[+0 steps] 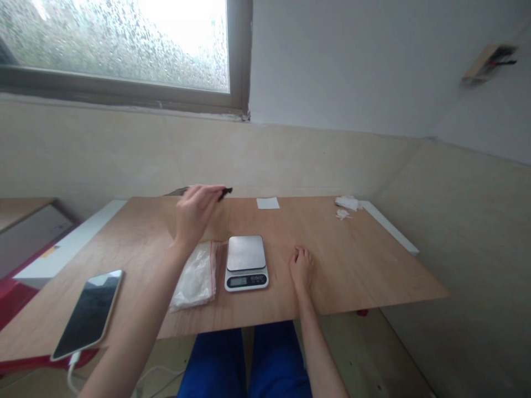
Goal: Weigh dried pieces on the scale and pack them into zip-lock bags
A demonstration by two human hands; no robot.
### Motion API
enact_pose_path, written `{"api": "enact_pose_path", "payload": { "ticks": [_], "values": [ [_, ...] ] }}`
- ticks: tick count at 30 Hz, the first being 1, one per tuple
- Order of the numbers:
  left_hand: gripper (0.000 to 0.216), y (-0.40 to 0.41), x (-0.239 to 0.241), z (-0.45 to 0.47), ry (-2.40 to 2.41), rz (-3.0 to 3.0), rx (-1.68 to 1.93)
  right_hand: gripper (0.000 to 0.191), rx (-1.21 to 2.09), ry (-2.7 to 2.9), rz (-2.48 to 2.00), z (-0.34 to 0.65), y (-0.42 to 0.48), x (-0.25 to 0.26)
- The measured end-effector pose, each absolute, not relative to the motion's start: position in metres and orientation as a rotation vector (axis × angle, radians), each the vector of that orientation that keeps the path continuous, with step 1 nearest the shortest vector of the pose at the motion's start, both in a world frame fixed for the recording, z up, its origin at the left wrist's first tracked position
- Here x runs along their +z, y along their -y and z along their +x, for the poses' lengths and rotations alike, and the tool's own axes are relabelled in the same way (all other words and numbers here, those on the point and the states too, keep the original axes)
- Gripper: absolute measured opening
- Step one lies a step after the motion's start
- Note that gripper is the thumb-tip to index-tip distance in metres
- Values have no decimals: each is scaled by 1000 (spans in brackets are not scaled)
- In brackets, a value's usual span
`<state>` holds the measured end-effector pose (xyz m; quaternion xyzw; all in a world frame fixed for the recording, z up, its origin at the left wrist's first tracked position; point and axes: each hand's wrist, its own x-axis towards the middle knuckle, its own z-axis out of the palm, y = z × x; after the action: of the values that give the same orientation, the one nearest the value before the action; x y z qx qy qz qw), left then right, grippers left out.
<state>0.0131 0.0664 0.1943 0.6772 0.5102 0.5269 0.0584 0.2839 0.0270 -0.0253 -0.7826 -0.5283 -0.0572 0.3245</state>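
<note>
My left hand (197, 213) is raised above the far left part of the table, its fingers pinched on a small black object (224, 193) whose kind I cannot make out. My right hand (301, 268) rests on the tabletop, fingers slightly bent, with nothing visible in it. Between my hands stands a white digital kitchen scale (246, 262) with a bare metal plate; the digits on its display are too faint to read. A clear zip bag with a red seal line (199, 275) lies just left of the scale, partly hidden by my left forearm.
A smartphone (89, 312) with a white cable plugged in lies at the table's (357, 276) left front. Near the back edge is a white paper card (267, 203). Some crumpled white pieces (343, 214) and a white packet (348, 203) sit at the back right. Walls border the table behind.
</note>
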Motion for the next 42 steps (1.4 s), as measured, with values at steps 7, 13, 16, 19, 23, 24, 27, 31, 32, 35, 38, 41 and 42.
{"api": "enact_pose_path", "payload": {
  "ticks": [7, 13, 16, 19, 23, 24, 27, 31, 32, 35, 38, 41, 42],
  "values": [
    [34, -73, 89, 53, -1252, 1452, 955, 34, -175, 1390, -2054, 286, -29, -27],
    [19, -76, 46, 51, -1434, 1531, 881, 34, -168, 1392, -2054, 285, -29, -26],
    [14, -73, 53, 48, -1525, 1680, 916, 34, -178, 1396, -2059, 285, -29, -27],
    [15, -69, 76, 50, -1554, 1846, 987, 34, -184, 1396, -2052, 286, -30, -28],
    [21, -75, 129, 45, -1626, 2249, 1267, 34, -190, 1405, -2046, 286, -29, -28],
    [22, -80, 144, 41, -1713, 2306, 1385, 34, -191, 1407, -2051, 286, -29, -28],
    [27, -101, 180, 19, -2101, 2213, 1576, 33, -184, 1410, -2044, 286, -29, -28],
    [34, -131, 199, -18, -2304, 2196, 794, 32, -183, 1405, -2025, 286, -29, -28],
    [35, -137, 200, -25, -2239, 2208, 517, 32, -187, 1403, -2026, 286, -30, -28],
    [35, -151, 196, -41, -2059, 2248, 229, 32, -182, 1404, -2022, 286, -30, -28],
    [40, -160, 192, -47, -1959, 2294, 161, 32, -163, 1401, -2026, 286, -30, -28],
    [43, -165, 191, -50, -1930, 2314, 131, 33, -158, 1396, -2031, 286, -31, -28],
    [44, -165, 191, -50, -1934, 2317, 135, 33, -156, 1391, -2030, 286, -31, -28]
  ]
}}
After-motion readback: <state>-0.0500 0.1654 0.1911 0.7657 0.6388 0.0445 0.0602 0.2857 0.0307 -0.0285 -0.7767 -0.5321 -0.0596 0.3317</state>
